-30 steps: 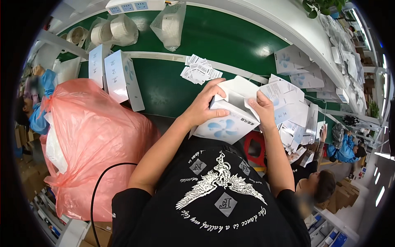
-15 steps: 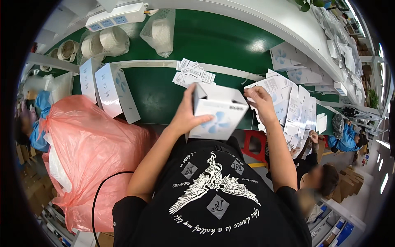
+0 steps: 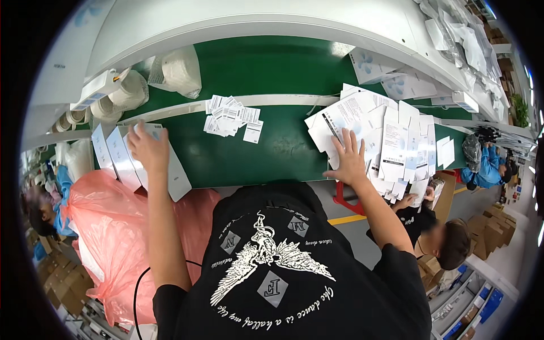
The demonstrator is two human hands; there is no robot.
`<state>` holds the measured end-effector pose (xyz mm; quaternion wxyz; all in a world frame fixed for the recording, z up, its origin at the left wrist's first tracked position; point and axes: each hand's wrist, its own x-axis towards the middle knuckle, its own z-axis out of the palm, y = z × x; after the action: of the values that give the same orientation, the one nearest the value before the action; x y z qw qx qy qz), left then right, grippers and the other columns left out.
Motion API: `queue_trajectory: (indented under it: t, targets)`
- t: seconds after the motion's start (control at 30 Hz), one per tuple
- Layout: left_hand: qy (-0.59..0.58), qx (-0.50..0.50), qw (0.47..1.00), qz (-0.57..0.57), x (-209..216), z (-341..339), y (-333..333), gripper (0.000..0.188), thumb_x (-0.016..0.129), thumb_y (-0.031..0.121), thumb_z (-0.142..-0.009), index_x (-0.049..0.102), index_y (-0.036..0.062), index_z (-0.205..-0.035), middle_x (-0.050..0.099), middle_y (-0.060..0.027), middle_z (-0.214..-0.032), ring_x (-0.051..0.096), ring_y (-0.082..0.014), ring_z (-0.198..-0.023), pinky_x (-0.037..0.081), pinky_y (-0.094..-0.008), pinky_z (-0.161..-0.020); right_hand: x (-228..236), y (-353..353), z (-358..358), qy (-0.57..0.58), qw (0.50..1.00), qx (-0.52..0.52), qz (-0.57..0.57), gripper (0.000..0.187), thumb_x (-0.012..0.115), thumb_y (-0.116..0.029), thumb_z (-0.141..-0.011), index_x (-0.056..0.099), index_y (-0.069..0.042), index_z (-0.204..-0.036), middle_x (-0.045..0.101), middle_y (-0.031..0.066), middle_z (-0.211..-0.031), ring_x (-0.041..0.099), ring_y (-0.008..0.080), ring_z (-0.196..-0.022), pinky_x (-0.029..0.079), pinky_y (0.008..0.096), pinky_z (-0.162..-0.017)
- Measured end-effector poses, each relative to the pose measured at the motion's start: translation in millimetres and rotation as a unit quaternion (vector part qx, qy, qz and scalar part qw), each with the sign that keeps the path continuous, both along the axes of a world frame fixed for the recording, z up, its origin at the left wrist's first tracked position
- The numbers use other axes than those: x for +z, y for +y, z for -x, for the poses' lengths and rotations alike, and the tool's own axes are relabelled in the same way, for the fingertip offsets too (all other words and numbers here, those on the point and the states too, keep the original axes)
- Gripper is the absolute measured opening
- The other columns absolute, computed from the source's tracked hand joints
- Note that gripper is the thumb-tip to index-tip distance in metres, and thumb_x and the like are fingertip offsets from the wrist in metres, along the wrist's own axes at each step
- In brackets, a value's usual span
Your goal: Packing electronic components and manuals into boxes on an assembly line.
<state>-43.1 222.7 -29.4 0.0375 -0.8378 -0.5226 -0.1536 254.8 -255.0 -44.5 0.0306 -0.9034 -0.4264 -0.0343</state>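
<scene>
At the left end of the green bench, my left hand (image 3: pixel 149 148) grips the top of a white box (image 3: pixel 179 177) with its fingers bent over the edge. That box is the nearest to me in a short row; two more white boxes (image 3: pixel 103 152) stand close against it on the left. On the right, my right hand (image 3: pixel 350 161) is spread over the near left edge of a pile of flat white printed cartons (image 3: pixel 395 144). Its fingers are apart and hold nothing; whether they touch the top carton I cannot tell.
Loose white labels (image 3: pixel 231 118) lie mid-bench. Bubble-wrapped white items (image 3: pixel 180 72) and a power strip (image 3: pixel 93 90) are behind the boxes. A large pink bag (image 3: pixel 122 226) bulges below them. Another person's hands (image 3: pixel 405 201) work at the pile's near right side.
The white box, earlier between my hands at the middle, now stands with the others at the left under my left hand. My right hand has opened over the cartons. The view has shifted.
</scene>
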Motion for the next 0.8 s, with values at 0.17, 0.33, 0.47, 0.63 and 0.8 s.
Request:
queue_trajectory:
  t: [0.17, 0.33, 0.47, 0.63, 0.8]
  targets:
    - [-0.111, -0.267, 0.939, 0.185, -28, -99, -109, 0.055, 0.085, 0.017, -0.083, 0.064, 0.0042, -0.132, 0.055, -0.0245, -0.151, 0.049, -0.046, -0.141, 0.042, -0.0552, -0.117, -29, -48, 8, 0.012, 0.998, -0.031, 0.051, 0.056, 0.073, -0.003, -0.086, 0.062, -0.007, -0.141, 0.071, 0.0222, -0.131, 0.058, 0.039, -0.14, 0.04, 0.0512, -0.122]
    - [-0.113, -0.437, 0.8, 0.396, -38, -173, -172, 0.068, 0.087, 0.013, -0.08, 0.059, 0.0075, -0.141, 0.054, -0.0183, -0.155, 0.05, -0.0387, -0.144, 0.043, -0.0473, -0.12, 75, -59, 2, 0.047, 0.971, -0.082, -0.218, 0.046, 0.066, 0.015, -0.087, 0.07, 0.0, -0.13, 0.076, 0.0206, -0.126, 0.075, 0.032, -0.115, 0.057, 0.0415, -0.104]
    - [-0.245, -0.499, 0.792, 0.251, 58, -257, -213, 0.096, 0.094, 0.019, -0.074, 0.046, 0.0134, -0.157, 0.047, -0.0161, -0.163, 0.041, -0.0374, -0.153, 0.035, -0.0467, -0.127, 182, -66, -9, 0.113, 0.929, -0.056, -0.347, 0.035, 0.068, 0.016, -0.092, 0.072, 0.004, -0.125, 0.077, 0.0198, -0.122, 0.08, 0.031, -0.101, 0.06, 0.032, -0.09]
    - [-0.388, -0.548, 0.662, 0.333, 122, -281, -207, 0.048, 0.093, 0.018, -0.082, 0.069, 0.006, -0.122, 0.074, -0.012, -0.12, 0.071, -0.0245, -0.11, 0.057, -0.0361, -0.092, 248, -48, -23, 0.077, 0.961, -0.14, -0.224, 0.039, 0.081, -0.003, -0.088, 0.07, 0.001, -0.126, 0.069, 0.0192, -0.138, 0.063, 0.0395, -0.132, 0.043, 0.0575, -0.113]
    - [-0.459, -0.464, 0.707, 0.274, 124, -249, -226, 0.024, 0.091, 0.017, -0.084, 0.072, 0.0059, -0.094, 0.075, -0.007, -0.083, 0.066, -0.0194, -0.065, 0.052, -0.0313, -0.059, 181, 19, -19, -0.063, 0.972, -0.101, -0.205, 0.046, 0.086, -0.019, -0.086, 0.065, -0.006, -0.125, 0.055, 0.0181, -0.154, 0.038, 0.0398, -0.154, 0.012, 0.0731, -0.124]
